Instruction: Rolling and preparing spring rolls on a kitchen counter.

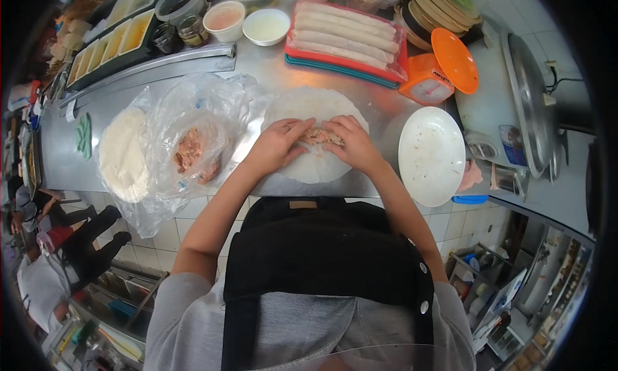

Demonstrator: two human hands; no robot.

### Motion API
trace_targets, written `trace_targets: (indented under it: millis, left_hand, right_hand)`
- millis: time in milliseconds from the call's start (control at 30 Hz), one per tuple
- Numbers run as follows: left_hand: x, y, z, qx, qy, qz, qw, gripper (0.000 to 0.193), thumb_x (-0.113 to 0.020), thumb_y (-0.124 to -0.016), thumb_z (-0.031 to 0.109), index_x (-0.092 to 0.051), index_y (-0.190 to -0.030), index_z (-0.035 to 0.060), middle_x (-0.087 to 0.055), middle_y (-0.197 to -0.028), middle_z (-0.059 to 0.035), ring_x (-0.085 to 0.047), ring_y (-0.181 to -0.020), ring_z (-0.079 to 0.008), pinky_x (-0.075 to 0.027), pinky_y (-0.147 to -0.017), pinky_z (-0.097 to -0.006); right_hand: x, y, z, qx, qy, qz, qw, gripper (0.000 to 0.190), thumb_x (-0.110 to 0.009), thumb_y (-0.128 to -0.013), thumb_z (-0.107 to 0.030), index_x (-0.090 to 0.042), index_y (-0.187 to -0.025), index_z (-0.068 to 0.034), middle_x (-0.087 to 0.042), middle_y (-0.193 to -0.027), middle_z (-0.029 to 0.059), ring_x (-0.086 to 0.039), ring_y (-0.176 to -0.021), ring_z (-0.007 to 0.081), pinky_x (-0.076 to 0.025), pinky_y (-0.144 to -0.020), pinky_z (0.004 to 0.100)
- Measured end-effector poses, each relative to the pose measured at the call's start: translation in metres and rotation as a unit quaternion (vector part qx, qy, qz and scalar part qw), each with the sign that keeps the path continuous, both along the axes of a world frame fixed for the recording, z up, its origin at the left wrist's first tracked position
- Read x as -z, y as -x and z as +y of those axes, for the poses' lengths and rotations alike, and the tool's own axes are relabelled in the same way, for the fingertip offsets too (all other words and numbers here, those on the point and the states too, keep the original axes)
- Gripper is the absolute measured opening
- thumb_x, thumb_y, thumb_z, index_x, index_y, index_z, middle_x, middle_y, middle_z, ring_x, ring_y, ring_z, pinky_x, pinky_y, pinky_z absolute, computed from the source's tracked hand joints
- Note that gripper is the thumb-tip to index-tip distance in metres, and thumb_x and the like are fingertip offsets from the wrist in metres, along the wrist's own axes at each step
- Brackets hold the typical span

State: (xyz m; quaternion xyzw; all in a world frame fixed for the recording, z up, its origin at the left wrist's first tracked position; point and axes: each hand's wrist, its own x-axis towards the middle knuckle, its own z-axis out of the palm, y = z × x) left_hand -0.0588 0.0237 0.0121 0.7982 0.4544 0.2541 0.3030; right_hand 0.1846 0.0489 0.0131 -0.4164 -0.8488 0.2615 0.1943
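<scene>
A round, thin, whitish wrapper sheet (pixel 316 170) lies flat on the steel worktop in front of me. Across its middle runs a strip of pinkish minced filling (pixel 321 136). My left hand (pixel 282 144) rests at the left end of the strip, my right hand (pixel 351 141) at its right end; the fingers of both press on the filling from above and below. Left of them, a clear plastic bag (pixel 219 129) holds more minced filling (pixel 188 151). Beside the bag lies a stack of round pale wrappers (pixel 124 158). Long pale rolls (pixel 343 33) lie side by side on a red tray (pixel 333 66).
An oval white plate (pixel 432 156) stands to the right, near an orange kitchen scale (pixel 428 83). White bowls (pixel 266 28), jars (pixel 192 32) and a container of compartments (pixel 113 42) stand along the back. A green cloth (pixel 83 136) lies far left. People (pixel 48 274) are at the lower left.
</scene>
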Motion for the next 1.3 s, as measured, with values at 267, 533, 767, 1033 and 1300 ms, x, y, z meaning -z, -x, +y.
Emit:
trace_targets:
  millis: [267, 533, 767, 1033, 1300]
  left_hand:
    - [0.002, -0.016, 0.011, 0.014, -0.065, -0.050, 0.997, 0.061, -0.070, -0.075, 0.008, -0.050, -0.132, 0.0124, -0.067, -0.095, -0.0133, -0.064, -0.089, -0.0330, -0.052, -0.078, -0.0400]
    - [0.015, -0.006, 0.014, 0.015, 0.013, -0.076, 0.997, 0.060, -0.070, -0.076, 0.006, -0.050, -0.133, 0.0122, -0.067, -0.098, -0.0129, -0.064, -0.085, -0.0297, -0.053, -0.073, -0.0384]
    - [0.019, 0.020, 0.008, -0.008, 0.034, -0.053, 0.998, 0.060, -0.071, -0.078, 0.004, -0.051, -0.134, 0.0126, -0.067, -0.102, -0.0117, -0.063, -0.079, -0.0251, -0.053, -0.072, -0.0354]
    - [0.008, 0.024, 0.008, -0.020, 0.066, -0.100, 0.993, 0.061, -0.076, -0.076, 0.008, -0.053, -0.132, 0.0128, -0.066, -0.105, -0.0148, -0.066, -0.086, -0.0245, -0.053, -0.077, -0.0330]
    - [0.017, 0.008, 0.010, -0.043, 0.008, -0.093, 0.995, 0.018, -0.071, -0.079, 0.004, -0.072, -0.097, 0.0045, -0.070, -0.101, -0.0129, -0.067, -0.091, -0.0266, -0.053, -0.084, -0.0363]
  right_hand:
    - [-0.004, 0.014, -0.004, 0.026, -0.047, 0.015, 0.998, 0.034, -0.073, -0.073, -0.015, -0.067, -0.105, -0.005, -0.058, -0.096, 0.0084, -0.054, -0.096, 0.0287, -0.045, -0.086, 0.0380]
    - [0.004, -0.011, 0.004, 0.015, 0.014, 0.051, 0.998, 0.033, -0.076, -0.071, -0.015, -0.068, -0.101, -0.005, -0.059, -0.095, 0.0094, -0.055, -0.095, 0.0279, -0.046, -0.085, 0.0365]
    - [0.004, -0.039, 0.003, 0.003, 0.039, 0.050, 0.998, 0.033, -0.077, -0.070, -0.009, -0.069, -0.102, -0.003, -0.060, -0.098, 0.0106, -0.057, -0.095, 0.0284, -0.047, -0.084, 0.0360]
    - [-0.005, -0.043, 0.003, 0.020, 0.092, 0.063, 0.994, 0.034, -0.078, -0.070, -0.010, -0.069, -0.102, -0.003, -0.061, -0.099, 0.0122, -0.058, -0.095, 0.0290, -0.048, -0.084, 0.0374]
    - [0.009, -0.036, -0.003, 0.065, 0.039, 0.140, 0.987, 0.018, -0.076, -0.072, -0.004, -0.072, -0.090, -0.002, -0.066, -0.096, 0.0101, -0.063, -0.087, 0.0251, -0.049, -0.080, 0.0331]
